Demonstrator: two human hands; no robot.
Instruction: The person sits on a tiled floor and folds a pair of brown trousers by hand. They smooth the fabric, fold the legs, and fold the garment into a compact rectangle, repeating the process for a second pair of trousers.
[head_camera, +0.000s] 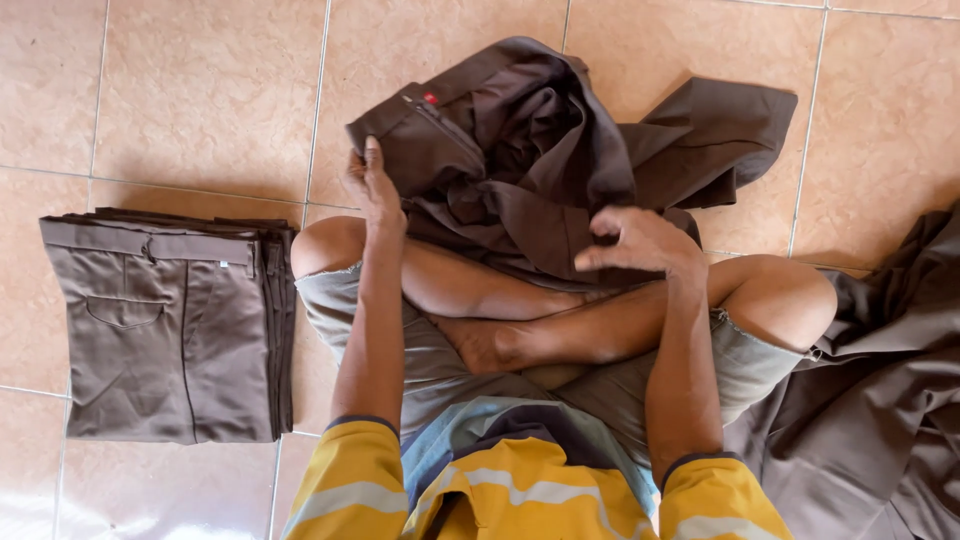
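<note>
My left hand (374, 190) pinched the waistband of the crumpled dark brown trousers (540, 150) lying just ahead; my right hand (640, 243) hovered half-curled, empty. I judged smoothing first best.

Brown cloth heap (880, 400) cut off right

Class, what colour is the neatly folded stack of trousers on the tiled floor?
Brown folded trousers, head view.
</note>
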